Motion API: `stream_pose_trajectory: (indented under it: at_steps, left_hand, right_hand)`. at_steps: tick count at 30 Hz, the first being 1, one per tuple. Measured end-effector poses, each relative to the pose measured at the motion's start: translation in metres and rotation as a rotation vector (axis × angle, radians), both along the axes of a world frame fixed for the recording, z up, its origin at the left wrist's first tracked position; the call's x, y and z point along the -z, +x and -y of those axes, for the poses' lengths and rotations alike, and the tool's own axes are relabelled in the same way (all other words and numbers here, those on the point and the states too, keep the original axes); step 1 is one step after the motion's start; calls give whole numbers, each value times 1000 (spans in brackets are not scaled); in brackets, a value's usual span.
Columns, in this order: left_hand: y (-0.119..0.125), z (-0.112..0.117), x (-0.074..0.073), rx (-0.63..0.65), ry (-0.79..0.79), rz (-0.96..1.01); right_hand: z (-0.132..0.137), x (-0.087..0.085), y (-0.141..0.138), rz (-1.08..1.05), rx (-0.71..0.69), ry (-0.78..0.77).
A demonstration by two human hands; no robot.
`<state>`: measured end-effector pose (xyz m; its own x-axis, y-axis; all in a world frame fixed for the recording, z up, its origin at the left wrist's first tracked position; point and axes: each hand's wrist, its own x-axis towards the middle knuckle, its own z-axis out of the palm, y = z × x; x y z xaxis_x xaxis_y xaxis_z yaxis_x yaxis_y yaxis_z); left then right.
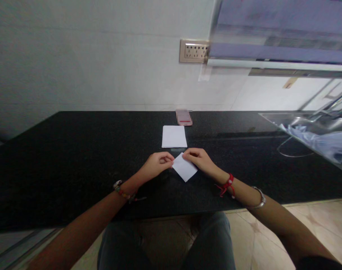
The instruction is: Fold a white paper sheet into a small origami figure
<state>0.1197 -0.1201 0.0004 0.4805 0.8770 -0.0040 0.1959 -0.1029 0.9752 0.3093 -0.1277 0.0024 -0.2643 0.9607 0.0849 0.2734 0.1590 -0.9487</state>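
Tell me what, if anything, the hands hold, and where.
A white paper: the left hand grips its left corner, the right hand near its top corner.

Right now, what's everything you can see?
Wall: 1, white, back
Countertop: 1, black, middle
Small paper: 1, white, centre
Paper stack: 1, white, behind small paper
Blurred item: 1, pink, behind stack
Sink: 1, silver, right
Crumpled heap: 1, white, at sink
Tap: 1, silver, at sink
Socket plate: 1, beige, wall
Panel: 1, purple, upper right
Floor: 1, beige, bottom
Bracelets: several, mixed colours, on forearms
Left hand, right hand: 2, bare, holding small paper
Forearms: 2, bare, bottom
Legs: 2, greyish, bottom
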Motion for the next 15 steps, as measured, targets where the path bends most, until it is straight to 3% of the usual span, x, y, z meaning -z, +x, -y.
stream_pose_trajectory:
  at_steps: [11,15]
  left_hand:
    - [5,4,-1,34,-77,7]
    - [5,5,-2,95,-88,-17]
  right_hand:
    - [0,3,-4,-72,11,-47]
    - [1,3,-5,-52,15,0]
